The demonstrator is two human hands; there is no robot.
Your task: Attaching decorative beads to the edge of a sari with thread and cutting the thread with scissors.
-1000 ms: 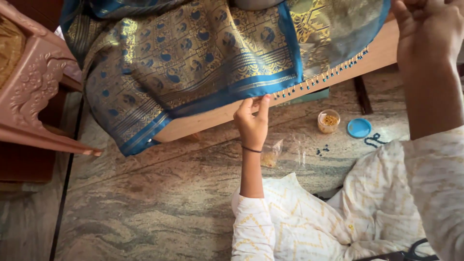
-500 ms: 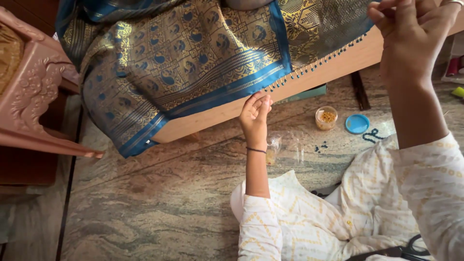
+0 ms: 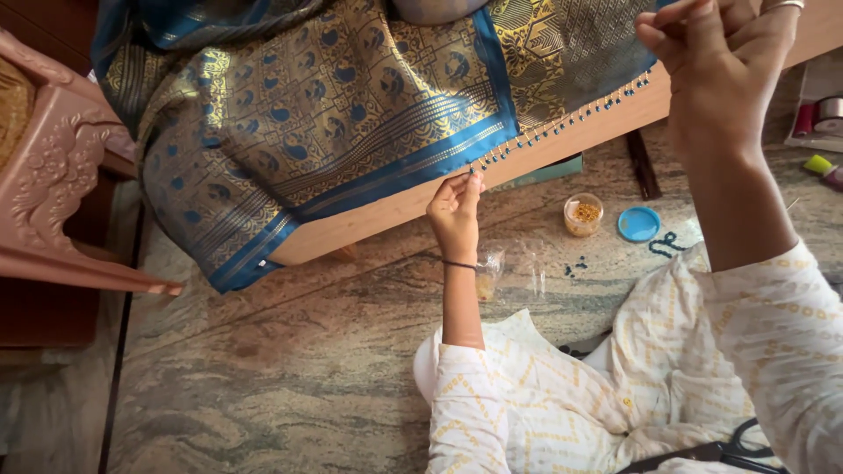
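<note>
A blue and gold patterned cloth lies draped over a wooden board, its border trimmed with a row of small beads. My left hand pinches the cloth's blue edge where the bead row starts. My right hand is raised high at the upper right, fingers pinched together; whatever thin thing it holds is too fine to see. A small open jar of yellow beads and its blue lid stand on the stone floor beyond my left wrist.
A pink carved plastic chair stands at the left. A clear plastic bag and loose dark beads lie on the floor. Thread spools sit at the far right. Black scissors rest on my lap.
My right hand has drawn leftward and lower from the top right corner, fingers still pinched. My left hand has kept its hold on the cloth edge.
</note>
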